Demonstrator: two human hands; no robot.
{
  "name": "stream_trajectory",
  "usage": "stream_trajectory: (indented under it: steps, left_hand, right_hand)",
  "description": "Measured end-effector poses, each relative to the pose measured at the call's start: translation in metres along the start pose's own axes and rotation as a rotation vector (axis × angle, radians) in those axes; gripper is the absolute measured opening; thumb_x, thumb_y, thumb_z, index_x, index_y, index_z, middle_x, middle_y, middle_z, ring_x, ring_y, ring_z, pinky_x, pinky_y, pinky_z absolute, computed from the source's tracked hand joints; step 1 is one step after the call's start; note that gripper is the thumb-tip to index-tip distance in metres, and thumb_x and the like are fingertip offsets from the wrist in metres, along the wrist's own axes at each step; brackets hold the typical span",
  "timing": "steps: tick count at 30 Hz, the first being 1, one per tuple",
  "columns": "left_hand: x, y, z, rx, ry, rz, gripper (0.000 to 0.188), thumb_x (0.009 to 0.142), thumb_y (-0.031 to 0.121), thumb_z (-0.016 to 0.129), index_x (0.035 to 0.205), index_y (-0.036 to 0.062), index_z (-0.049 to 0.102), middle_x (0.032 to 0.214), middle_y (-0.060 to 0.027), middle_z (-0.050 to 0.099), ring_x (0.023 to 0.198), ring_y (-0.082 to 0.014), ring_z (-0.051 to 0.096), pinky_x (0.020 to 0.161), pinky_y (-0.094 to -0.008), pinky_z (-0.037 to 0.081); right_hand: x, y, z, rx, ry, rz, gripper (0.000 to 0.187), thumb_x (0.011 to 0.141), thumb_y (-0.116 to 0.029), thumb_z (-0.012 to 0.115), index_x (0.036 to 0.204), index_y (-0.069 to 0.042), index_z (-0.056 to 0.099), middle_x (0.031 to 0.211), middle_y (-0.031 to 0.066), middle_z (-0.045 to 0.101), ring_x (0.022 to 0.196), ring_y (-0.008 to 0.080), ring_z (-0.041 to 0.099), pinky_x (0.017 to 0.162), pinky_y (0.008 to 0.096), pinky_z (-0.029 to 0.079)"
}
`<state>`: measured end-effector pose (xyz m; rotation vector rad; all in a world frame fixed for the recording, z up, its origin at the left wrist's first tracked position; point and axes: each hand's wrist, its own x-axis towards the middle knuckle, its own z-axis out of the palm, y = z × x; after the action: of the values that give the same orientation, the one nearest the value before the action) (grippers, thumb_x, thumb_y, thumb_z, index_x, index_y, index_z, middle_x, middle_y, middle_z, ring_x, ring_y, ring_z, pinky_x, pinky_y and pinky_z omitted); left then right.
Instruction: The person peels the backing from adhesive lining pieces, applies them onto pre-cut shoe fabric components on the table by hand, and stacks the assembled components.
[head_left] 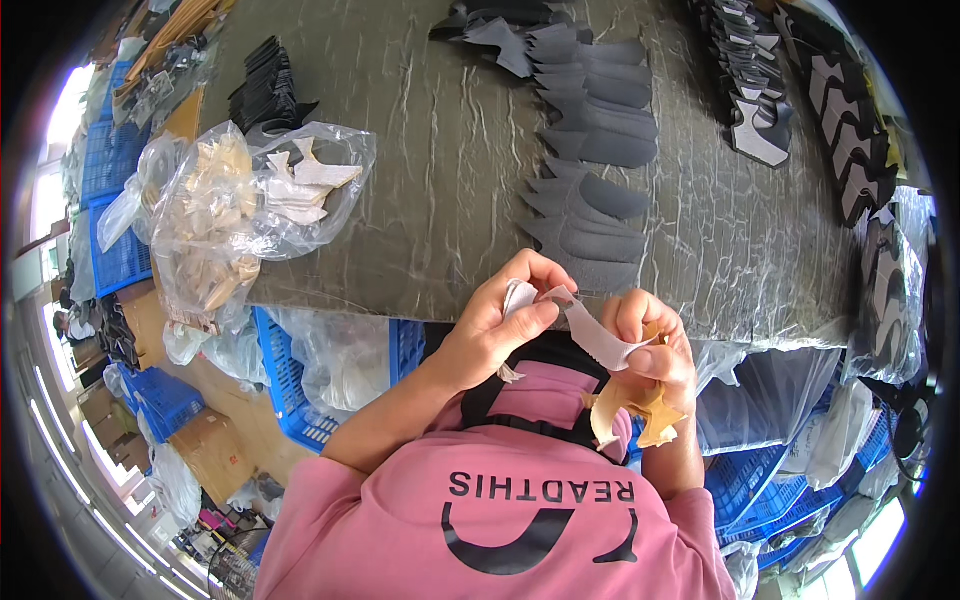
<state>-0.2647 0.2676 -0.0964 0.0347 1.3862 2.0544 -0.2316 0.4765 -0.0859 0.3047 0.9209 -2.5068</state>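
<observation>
Just past the table's near edge, both my hands are raised close together. A small white fabric-like piece (594, 336) with a notched edge stretches between them. My left hand (500, 325) pinches one end of it between thumb and fingers. More white pieces (518, 296) are tucked in that same hand. The other end is gripped by my right hand (652, 345), which also holds crumpled tan backing paper (655, 415) hanging below the fingers. Beyond my hands, a long overlapping row of dark grey cut pieces (592, 225) lies on the table.
The table (420, 230) has a wrinkled dark covering. At left lies a clear plastic bag (330, 225) of white and tan pieces, near a stack of black pieces (265, 85). Black-and-white pieces (760, 140) line the right side. Blue crates (300, 410) stand below.
</observation>
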Motion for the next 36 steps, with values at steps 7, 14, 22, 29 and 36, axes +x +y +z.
stream_trajectory:
  steps: [7,14,22,29,36]
  left_hand:
    - [0.002,-0.002,0.003,-0.121,-0.051,-0.091,0.017,0.097,0.007,0.056,0.112,0.0072,0.049,0.093,0.0035,0.048,0.078,-0.0024,0.043,0.068,-0.0188,0.037]
    - [0.003,-0.003,0.000,0.227,0.319,0.073,0.033,0.094,0.000,0.056,0.124,0.0070,0.044,0.095,-0.0001,0.050,0.072,-0.0014,0.044,0.059,-0.0176,0.036]
    - [0.028,-0.004,0.002,0.813,0.373,0.280,0.044,0.091,-0.004,0.053,0.132,0.0024,0.038,0.087,-0.0081,0.053,0.070,-0.0148,0.054,0.068,-0.0287,0.046]
    - [0.034,-0.007,0.005,1.021,0.387,0.298,0.056,0.082,-0.010,0.058,0.133,0.0033,0.038,0.084,-0.0119,0.054,0.070,-0.0273,0.060,0.067,-0.0363,0.049]
    - [0.035,-0.009,0.004,1.101,0.396,0.322,0.061,0.079,-0.010,0.061,0.133,0.0037,0.039,0.084,-0.0134,0.056,0.073,-0.0326,0.063,0.067,-0.0407,0.050]
  right_hand:
    - [0.002,0.003,-0.005,0.044,-0.014,0.005,0.019,0.075,-0.014,0.069,0.083,-0.005,0.055,0.084,0.0050,0.055,0.077,0.0123,0.049,0.070,0.0258,0.037]
    - [0.003,-0.007,-0.009,-0.980,0.355,-0.220,0.007,0.082,-0.001,0.070,0.088,-0.001,0.065,0.080,0.0010,0.061,0.064,0.0062,0.048,0.058,0.0224,0.039]
    - [0.017,-0.010,0.010,-1.249,0.524,-0.310,0.008,0.081,-0.003,0.071,0.086,-0.001,0.064,0.073,0.0047,0.061,0.060,0.0105,0.051,0.056,0.0259,0.042]
    - [0.025,-0.003,-0.001,-1.340,0.507,-0.371,0.007,0.081,-0.003,0.070,0.085,-0.001,0.065,0.074,0.0088,0.064,0.061,0.0187,0.060,0.058,0.0297,0.047]
    - [0.027,-0.002,-0.004,-1.349,0.502,-0.357,0.009,0.079,-0.002,0.069,0.087,-0.001,0.065,0.075,0.0094,0.064,0.064,0.0201,0.064,0.061,0.0301,0.050]
